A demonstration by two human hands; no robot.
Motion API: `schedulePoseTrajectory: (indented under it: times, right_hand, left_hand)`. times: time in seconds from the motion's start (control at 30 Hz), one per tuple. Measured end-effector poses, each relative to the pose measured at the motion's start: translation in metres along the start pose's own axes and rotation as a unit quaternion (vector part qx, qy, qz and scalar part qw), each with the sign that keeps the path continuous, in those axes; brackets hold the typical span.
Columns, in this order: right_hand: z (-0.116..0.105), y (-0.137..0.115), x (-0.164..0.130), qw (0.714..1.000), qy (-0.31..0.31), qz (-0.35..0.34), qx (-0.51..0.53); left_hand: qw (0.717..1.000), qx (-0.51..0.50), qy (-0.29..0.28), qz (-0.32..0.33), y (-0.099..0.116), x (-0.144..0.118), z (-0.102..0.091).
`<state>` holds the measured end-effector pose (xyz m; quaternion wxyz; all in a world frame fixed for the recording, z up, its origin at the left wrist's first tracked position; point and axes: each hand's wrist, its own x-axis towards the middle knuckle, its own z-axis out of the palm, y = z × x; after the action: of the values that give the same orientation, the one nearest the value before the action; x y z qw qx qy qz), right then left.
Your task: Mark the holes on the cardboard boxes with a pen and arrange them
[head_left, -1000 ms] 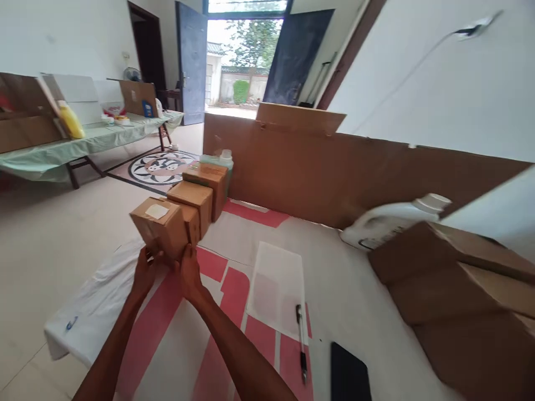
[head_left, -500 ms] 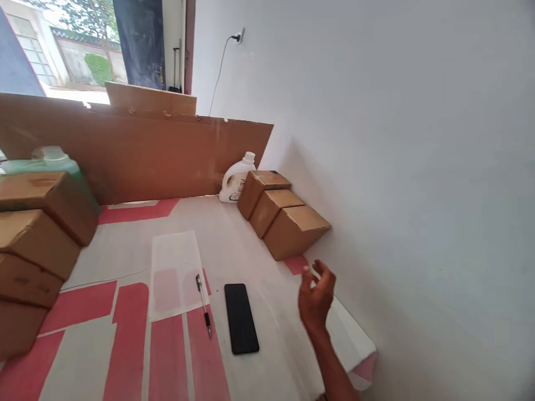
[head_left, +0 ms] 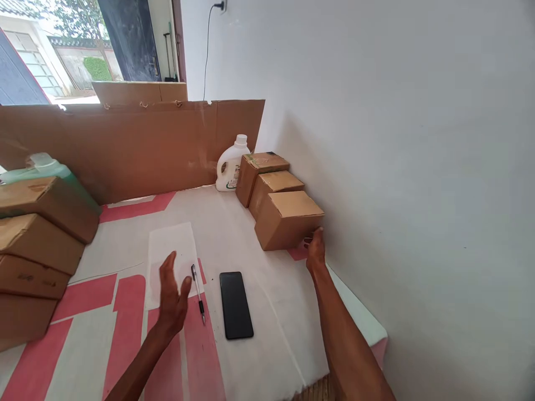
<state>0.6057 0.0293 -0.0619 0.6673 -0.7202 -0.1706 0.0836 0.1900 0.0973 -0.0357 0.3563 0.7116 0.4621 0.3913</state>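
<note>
Just a plain brown cardboard box [head_left: 288,225], closed.

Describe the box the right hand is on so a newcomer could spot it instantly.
Three cardboard boxes sit in a row along the white wall. The box is the nearest one, with the right hand at its front corner; it is farthest from the white jug.

Brown boxes [head_left: 288,220]; black phone [head_left: 236,305]; red-and-white tablecloth [head_left: 125,312]; white jug [head_left: 229,167].

Seven cardboard boxes [head_left: 288,220], two jugs [head_left: 229,166], one phone [head_left: 236,305], one pen [head_left: 198,286], one paper sheet [head_left: 172,250]
</note>
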Motion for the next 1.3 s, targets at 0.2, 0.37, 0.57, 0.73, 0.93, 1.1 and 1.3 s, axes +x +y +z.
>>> schedulePoseTrajectory:
  times: [0.2, 0.37, 0.57, 0.73, 0.93, 1.1, 1.3]
  right_hand:
    - [-0.005, 0.011, -0.042, 0.998, -0.028, 0.048, 0.004]
    - [0.012, 0.002, -0.080, 0.995, -0.062, 0.067, 0.048]
    - [0.043, -0.027, -0.118, 0.987, -0.117, 0.050, 0.100]
    - [0.065, -0.061, -0.140, 0.972, -0.189, 0.024, 0.139]
    - [0.109, -0.080, -0.241, 0.918, -0.366, 0.006, 0.151]
    - [0.121, -0.072, -0.319, 0.863, -0.496, 0.009, 0.095]
    - [0.112, -0.040, -0.345, 0.841, -0.533, 0.042, 0.078]
  left_hand:
    - [0.987, -0.079, -0.139, -0.025, 0.030, 0.045, 0.067]
    - [0.975, -0.109, -0.184, -0.056, 0.061, 0.101, 0.127]
    - [0.954, -0.161, -0.251, -0.036, 0.088, 0.109, 0.135]
    - [0.964, -0.177, -0.199, 0.008, 0.081, 0.067, 0.047]
    - [0.991, -0.120, -0.048, -0.025, 0.043, -0.018, -0.079]
    - [0.991, -0.082, 0.042, -0.097, 0.003, -0.097, -0.130]
    - [0.967, -0.168, 0.111, -0.158, -0.045, -0.128, -0.135]
